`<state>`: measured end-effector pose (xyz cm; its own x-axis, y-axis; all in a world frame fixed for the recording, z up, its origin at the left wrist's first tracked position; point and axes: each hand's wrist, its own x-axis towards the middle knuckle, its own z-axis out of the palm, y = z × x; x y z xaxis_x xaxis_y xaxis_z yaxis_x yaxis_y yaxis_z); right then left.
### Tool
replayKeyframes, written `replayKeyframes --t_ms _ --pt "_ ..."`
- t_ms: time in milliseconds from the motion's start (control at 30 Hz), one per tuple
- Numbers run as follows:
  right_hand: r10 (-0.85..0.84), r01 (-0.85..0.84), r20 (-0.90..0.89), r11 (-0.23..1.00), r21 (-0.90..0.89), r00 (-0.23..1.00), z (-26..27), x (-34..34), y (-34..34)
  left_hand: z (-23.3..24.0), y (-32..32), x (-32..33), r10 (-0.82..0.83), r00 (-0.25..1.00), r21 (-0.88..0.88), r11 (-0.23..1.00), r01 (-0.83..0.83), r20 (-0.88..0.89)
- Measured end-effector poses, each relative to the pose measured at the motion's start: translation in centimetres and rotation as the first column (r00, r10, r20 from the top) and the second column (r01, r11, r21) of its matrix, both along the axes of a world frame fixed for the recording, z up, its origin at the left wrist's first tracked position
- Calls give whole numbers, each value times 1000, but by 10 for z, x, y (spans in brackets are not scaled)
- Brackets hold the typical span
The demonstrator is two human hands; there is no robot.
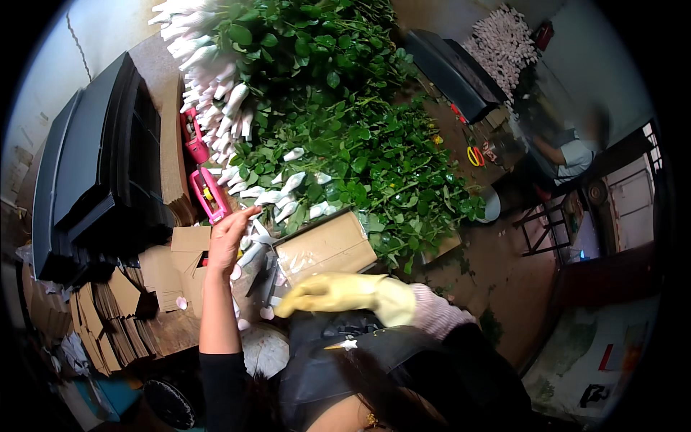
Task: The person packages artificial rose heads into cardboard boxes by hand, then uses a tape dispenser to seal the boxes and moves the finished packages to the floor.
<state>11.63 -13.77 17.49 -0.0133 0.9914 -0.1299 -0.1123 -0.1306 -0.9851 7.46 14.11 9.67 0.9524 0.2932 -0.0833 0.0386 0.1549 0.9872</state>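
Observation:
My bare left hand point(231, 235) is raised, its fingers bunched and pointing towards cut flowers with white-sleeved heads point(286, 194). Whether it touches or pinches one, I cannot tell. Just beyond the wrist is a pink tape dispenser point(209, 195) with a yellow core. A yellow rubber glove covers my right hand point(329, 291), which hovers before my dark apron with fingers bent. I see nothing held in it, though its palm side is hidden. Beyond the glove lies a cardboard piece under clear film point(326, 245). Leafy green stems point(345, 146) are heaped behind it.
Black boxes point(102, 146) are stacked at left, above folded cardboard pieces point(108, 318). A second pink dispenser point(193, 135) stands by the flower heads. Yellow-and-red handled scissors point(475, 156) lie at right, near a white bucket point(490, 205). Another person point(575, 156) sits further off.

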Motion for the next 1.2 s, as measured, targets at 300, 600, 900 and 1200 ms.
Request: replayKeyframes --t_ms 300,600,900,1200 --pt "-703 729 -549 646 -227 452 -35 29 -150 -18 -182 131 -114 981 983 -78 -169 159" --pt "-797 610 -276 592 -526 537 -127 -9 -190 -49 -206 156 166 962 969 -89 232 -216" --pt "-639 440 -194 687 -579 744 -226 82 -154 -3 -193 108 -117 923 842 464 -275 366" --pt "-408 567 429 740 -363 806 -64 17 -161 -59 -110 -145 615 783 458 671 -583 96"
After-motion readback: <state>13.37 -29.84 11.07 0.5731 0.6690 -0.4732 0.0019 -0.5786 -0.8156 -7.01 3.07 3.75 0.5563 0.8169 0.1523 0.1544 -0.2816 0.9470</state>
